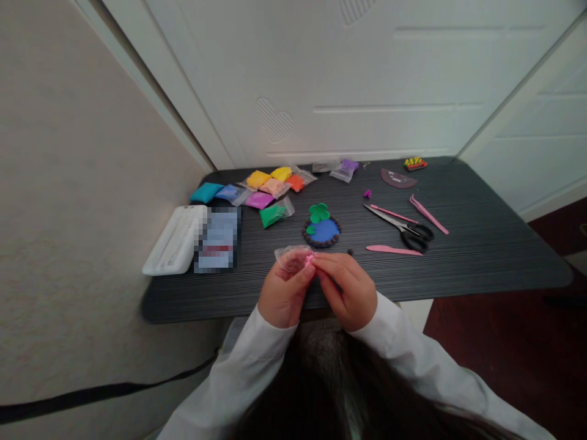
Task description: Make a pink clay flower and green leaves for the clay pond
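Pink clay pc. (pixel 309 260), qty 1, sm.; loc.: between both hands' fingertips, over near side of bench (pixel 477 260), just nearer than the blue clay disc (pixel 326 231) w/ brown beaded rim.

Left hand (pixel 283 292): fingers closed round clear bag (pixel 285 258), thumb pressed at the pink pc.

Right hand (pixel 349 286): fingertips pinched on same pc.; exact contact too sm. to tell.

Step in hand (judged): working soft clay at the bag, approx. a pinch's worth. Handling notes: grip bag film firmly w/ L; draw w/ R slowly, light pressure, as clay prob. stretches & dents. Keep film out of the pinch. Keep wrists up, clear of disc & loose brown ball (pixel 350 251).

Adj. stock: pink knife tool (pixel 393 250), scissors (pixel 408 232), R of hands.
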The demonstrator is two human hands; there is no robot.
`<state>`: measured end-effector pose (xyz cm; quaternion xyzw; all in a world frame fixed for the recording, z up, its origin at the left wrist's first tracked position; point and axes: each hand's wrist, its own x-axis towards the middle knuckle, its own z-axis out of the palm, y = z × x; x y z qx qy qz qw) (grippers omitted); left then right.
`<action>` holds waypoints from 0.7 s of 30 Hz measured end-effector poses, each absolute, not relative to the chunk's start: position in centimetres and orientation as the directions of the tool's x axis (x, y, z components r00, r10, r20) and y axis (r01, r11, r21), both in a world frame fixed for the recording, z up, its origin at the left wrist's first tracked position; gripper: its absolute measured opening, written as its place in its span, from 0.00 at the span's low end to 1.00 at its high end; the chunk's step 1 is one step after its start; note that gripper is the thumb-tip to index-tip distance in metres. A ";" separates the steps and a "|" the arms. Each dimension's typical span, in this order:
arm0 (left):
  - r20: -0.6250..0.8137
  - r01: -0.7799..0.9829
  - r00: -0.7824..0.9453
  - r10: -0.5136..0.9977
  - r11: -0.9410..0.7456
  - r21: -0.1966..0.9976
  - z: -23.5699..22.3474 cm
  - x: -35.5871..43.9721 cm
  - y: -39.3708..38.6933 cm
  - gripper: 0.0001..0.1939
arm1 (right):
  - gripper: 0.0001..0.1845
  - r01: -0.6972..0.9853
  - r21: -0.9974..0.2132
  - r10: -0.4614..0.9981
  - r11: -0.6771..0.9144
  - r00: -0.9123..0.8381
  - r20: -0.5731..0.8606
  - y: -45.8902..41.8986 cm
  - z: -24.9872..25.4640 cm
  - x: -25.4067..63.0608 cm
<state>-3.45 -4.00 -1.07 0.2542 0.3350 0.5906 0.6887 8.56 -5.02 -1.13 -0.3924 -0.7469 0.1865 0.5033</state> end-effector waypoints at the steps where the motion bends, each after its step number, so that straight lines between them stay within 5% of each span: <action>1: -0.162 -0.628 0.063 0.985 0.166 0.761 -1.2 -3.7 -3.8 0.13 | 0.18 0.395 -0.695 0.794 0.601 -0.194 0.576 -5.2 -1.1 8.6; 5: -0.194 -0.560 0.000 0.981 0.160 0.813 -1.8 -5.1 -2.9 0.13 | 0.16 0.446 -0.747 0.861 0.493 -0.131 0.491 -4.7 -1.4 10.4; 13: -0.194 -0.564 -0.048 0.980 0.134 0.815 -2.6 -6.2 -1.9 0.11 | 0.10 0.820 -0.385 0.893 0.424 -0.308 0.328 -0.8 -3.5 15.3; 21: -0.192 -0.566 -0.027 0.981 0.143 0.812 -2.6 -6.1 -2.1 0.10 | 0.10 0.728 -0.566 0.910 0.387 -0.203 0.361 1.9 -2.9 14.8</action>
